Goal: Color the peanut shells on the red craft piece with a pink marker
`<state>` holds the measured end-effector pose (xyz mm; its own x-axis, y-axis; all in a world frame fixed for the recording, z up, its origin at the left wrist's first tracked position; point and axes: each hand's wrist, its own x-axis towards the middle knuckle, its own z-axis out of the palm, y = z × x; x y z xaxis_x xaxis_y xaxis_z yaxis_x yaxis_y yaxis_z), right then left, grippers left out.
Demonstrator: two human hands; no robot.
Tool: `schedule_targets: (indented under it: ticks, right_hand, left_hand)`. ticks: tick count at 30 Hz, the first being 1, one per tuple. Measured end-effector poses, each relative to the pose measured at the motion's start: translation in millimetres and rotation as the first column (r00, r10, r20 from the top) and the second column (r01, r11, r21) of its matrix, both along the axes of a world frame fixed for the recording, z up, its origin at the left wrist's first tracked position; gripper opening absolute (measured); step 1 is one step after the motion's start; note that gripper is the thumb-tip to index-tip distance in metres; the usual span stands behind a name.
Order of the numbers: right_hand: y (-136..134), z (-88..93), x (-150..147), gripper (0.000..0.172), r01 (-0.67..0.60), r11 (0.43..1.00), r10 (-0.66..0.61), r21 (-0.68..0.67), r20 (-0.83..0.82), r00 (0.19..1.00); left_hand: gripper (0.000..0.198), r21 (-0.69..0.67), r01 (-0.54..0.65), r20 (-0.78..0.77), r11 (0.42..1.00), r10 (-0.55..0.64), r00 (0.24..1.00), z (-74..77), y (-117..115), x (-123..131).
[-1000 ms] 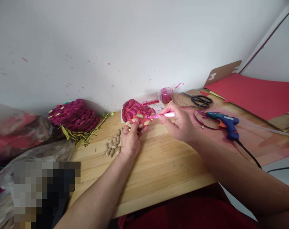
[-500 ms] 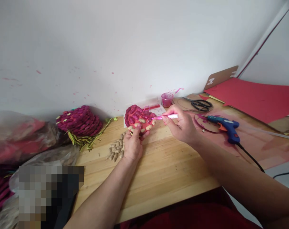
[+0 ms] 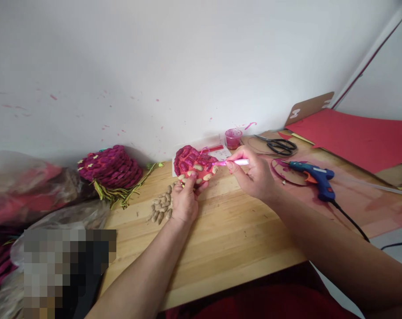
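My left hand (image 3: 186,199) grips the lower edge of a red heart-shaped piece (image 3: 190,158) covered with peanuts, its thumb on the front. Most of the peanuts are painted magenta; several along the lower part are still bare tan. Between the thumb and fingers of my right hand (image 3: 252,173) is a white-handled paintbrush (image 3: 240,162). Its pink-stained tip meets the peanuts at the right side of the heart. Several loose peanuts (image 3: 161,204) lie on the wooden table beside my left hand. Behind the hands stands a small clear cup of magenta paint (image 3: 233,138).
At left sits a stack of magenta peanut pieces (image 3: 113,168) with yellow-green cords, near plastic bags (image 3: 61,226). To the right lie black-handled scissors (image 3: 280,146), a blue glue gun (image 3: 312,177) with its cord, and red sheets (image 3: 357,137). A paint-spattered wall rises behind.
Both hands keep their holds, and the heart stays nearly in place. The brush tip has shifted very slightly at the heart's right side. The view has moved a little.
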<state>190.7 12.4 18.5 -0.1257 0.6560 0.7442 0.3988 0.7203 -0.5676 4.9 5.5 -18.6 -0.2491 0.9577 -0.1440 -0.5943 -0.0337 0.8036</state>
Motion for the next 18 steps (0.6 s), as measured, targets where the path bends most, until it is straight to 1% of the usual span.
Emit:
schedule_targets:
  ticks: [4, 8, 11, 15, 18]
  right_hand:
    - [-0.9, 0.7, -0.1, 0.008, -0.020, 1.000, 0.020, 0.005, 0.026, 0.999]
    - [-1.2, 1.4, -0.3, 0.009, 0.001, 1.000, -0.001, 0.009, 0.008, 1.000]
    - [-0.9, 1.4, -0.3, 0.008, -0.035, 0.999, 0.035, -0.011, 0.015, 0.999]
    - [0.4, 0.8, 0.1, 0.009, -0.007, 1.000, 0.007, -0.014, -0.012, 1.000]
    - [0.3, 0.0, -0.2, 0.008, -0.037, 0.999, 0.036, -0.012, -0.016, 0.999]
  left_hand:
    - [0.047, -0.003, 0.004, -0.001, 1.000, -0.004, 1.000, 1.5, -0.3, 0.6]
    - [0.048, 0.008, 0.007, 0.000, 1.000, -0.007, 1.000, 0.9, -0.7, -0.1]
    - [0.047, 0.011, 0.012, -0.023, 1.000, -0.012, 1.000, 0.5, -0.7, -0.5]
    - [0.048, 0.030, 0.009, -0.045, 1.000, -0.007, 0.999, 0.0, -0.9, -0.6]
    - [0.052, 0.043, 0.011, -0.085, 0.999, -0.007, 0.996, -0.7, -1.4, -0.1]
